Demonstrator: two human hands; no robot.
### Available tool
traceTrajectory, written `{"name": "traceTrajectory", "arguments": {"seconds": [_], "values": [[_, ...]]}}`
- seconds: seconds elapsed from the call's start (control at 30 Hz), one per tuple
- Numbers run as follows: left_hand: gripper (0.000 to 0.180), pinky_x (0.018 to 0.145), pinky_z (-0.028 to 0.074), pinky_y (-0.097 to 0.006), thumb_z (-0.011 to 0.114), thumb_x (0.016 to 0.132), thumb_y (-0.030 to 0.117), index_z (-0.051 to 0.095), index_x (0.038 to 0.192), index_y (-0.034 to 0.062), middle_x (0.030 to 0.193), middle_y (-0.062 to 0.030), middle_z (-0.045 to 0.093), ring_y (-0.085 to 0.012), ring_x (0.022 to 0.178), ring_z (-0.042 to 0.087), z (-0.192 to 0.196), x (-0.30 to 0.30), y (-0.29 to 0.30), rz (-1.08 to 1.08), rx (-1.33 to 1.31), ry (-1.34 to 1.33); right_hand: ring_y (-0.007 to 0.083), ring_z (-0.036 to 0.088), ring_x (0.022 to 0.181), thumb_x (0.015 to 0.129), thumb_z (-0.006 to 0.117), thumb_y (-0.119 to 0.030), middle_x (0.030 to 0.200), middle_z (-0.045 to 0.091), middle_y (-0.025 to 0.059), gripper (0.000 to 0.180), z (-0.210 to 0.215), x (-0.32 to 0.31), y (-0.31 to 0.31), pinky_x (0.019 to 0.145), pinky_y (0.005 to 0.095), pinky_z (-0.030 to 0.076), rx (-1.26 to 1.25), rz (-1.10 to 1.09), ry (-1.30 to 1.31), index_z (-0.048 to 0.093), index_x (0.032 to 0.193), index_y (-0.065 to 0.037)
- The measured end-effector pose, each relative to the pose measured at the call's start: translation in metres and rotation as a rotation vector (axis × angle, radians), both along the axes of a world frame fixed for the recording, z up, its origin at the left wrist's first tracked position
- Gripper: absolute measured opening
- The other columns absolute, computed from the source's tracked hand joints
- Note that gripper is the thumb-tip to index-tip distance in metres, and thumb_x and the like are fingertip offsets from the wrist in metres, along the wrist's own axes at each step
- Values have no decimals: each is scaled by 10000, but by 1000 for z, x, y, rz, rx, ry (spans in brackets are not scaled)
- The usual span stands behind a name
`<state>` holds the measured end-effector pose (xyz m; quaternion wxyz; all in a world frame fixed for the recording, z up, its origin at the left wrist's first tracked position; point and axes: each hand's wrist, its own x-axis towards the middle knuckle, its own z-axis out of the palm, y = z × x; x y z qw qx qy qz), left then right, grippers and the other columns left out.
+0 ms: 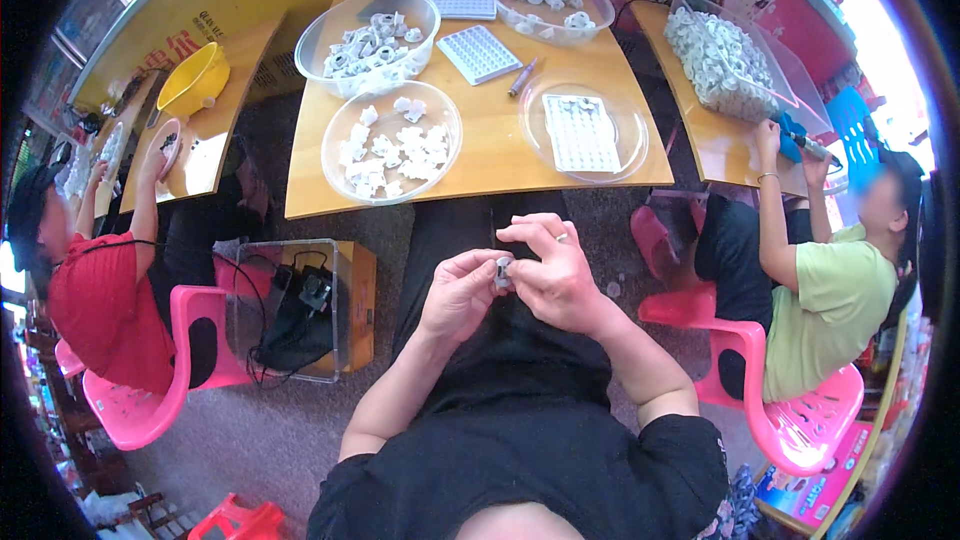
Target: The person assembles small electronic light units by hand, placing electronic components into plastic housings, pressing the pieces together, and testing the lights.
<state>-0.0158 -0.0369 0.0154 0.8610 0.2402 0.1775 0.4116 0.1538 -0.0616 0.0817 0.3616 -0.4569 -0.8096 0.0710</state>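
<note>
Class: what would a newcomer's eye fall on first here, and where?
Probably the bright pink chairs, at both sides. Next, in the middle, the left hand pinches a small grey part, with the right hand against it. Beyond, clear round tubs of white pieces stand on the wooden table.

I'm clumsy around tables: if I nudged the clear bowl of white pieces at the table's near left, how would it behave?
The clear bowl looks like thin plastic, so it would probably be light and give a little if squeezed. Its wide round shape suggests sliding rather than tipping. The white pieces lie loose inside, so they may shift about.
</note>
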Motion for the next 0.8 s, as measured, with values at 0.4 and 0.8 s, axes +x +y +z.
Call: {"name": "traceTrajectory", "arguments": {"seconds": [0.4,0.8], "values": [[332,789,534,-312,575,933,161,561,1181,-58,1065,-180,632,-218,871,642,-28,-8,11,-43,-92,-170,284,621,888,730,667,38,912,663,147,100,24,52,30,785,356,477,53,-260,237,644,816,-8],[362,791,540,-304,630,879,78,562,1212,-47,1112,-187,629,-229,878,654,-35,-7,15,-109,-43,-187,307,462,1172,754,650,-110,1229,550,119,220,-13,117,140,913,451,394,70,-571,-437,740,944,-177]]}}
